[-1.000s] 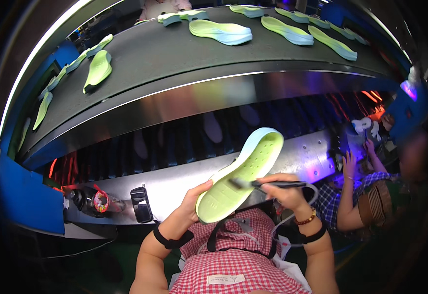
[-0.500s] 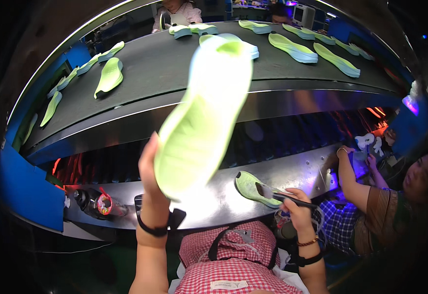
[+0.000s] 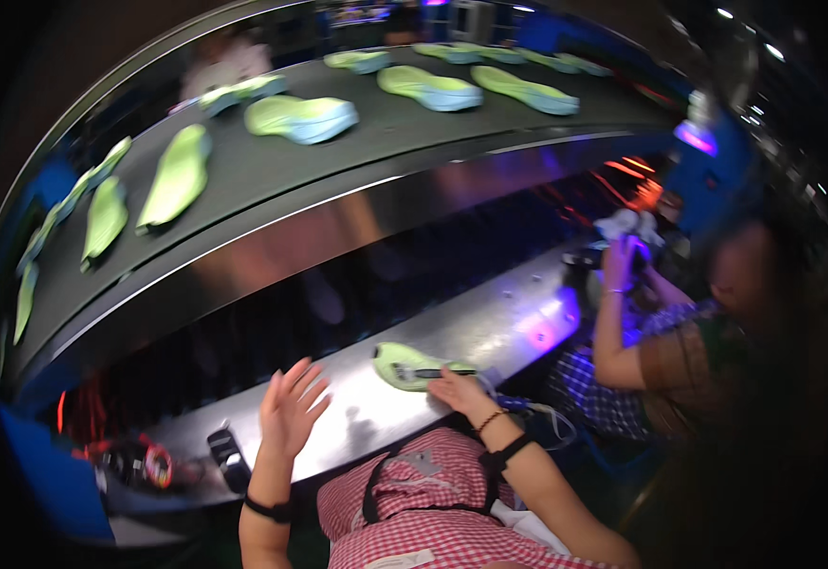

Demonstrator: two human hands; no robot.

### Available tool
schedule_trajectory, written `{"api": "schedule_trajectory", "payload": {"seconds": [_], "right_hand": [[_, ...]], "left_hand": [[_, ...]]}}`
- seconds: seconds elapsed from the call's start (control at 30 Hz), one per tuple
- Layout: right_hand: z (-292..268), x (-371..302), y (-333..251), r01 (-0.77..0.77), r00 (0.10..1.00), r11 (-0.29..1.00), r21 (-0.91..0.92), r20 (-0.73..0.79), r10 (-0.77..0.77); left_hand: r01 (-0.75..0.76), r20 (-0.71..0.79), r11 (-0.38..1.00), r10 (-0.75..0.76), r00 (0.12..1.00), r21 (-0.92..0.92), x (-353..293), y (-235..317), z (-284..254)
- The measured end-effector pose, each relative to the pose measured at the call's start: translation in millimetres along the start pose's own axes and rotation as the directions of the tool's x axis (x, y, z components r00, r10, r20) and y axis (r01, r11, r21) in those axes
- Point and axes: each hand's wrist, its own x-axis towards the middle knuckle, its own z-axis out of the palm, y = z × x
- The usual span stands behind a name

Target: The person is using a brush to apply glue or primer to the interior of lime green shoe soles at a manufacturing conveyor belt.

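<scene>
My left hand (image 3: 291,412) is raised above the metal ledge, its fingers spread and holding nothing. On the ledge, a light green shoe sole (image 3: 390,358) lies flat, with my right hand (image 3: 457,391) at its near right edge. The fingers of that hand close on a slim dark-handled brush (image 3: 442,373), which lies across the sole; motion blur softens the grip. Beyond the ledge, another green sole (image 3: 175,175) rests on the dark conveyor belt (image 3: 272,175), toward its near left side.
More green and pale blue soles (image 3: 428,87) are spread along the belt. A dark bottle (image 3: 125,465) and a black device (image 3: 229,455) stand at the ledge's left end. On the right, a co-worker's hands (image 3: 623,261) handle something white under violet light.
My left hand has let go of the large sole, which now lies on the belt. My view has swung right, shifting the scene leftward. My right hand stays by the sole on the ledge.
</scene>
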Motion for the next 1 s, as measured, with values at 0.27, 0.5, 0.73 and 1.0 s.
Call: {"api": "schedule_trajectory", "payload": {"seconds": [0.27, 0.5, 0.73, 1.0], "right_hand": [[-34, -97, -79, 0.411, 0.894, 0.88, 0.237, 0.086, -0.44], [-132, -228, -209, 0.873, 0.308, 0.436, -0.216, -0.449, -0.839], [-180, -262, -303, 0.884, 0.047, 0.259, -0.39, -0.478, -0.877], [-188, -271, -336, 0.855, 0.019, 0.274, -0.441, -0.502, -0.865]], "left_hand": [[0.053, -0.206, 0.999, -0.054, 0.977, -0.012, -4, -26, -50], [0.106, -0.23, 0.994, -0.099, 0.968, 0.019, 7, -33, -25], [-0.07, -0.375, 0.979, 0.138, 0.917, 0.191, 16, -53, -10], [-0.047, -0.46, 0.984, 0.123, 0.88, 0.172, 24, -62, -11]]}}
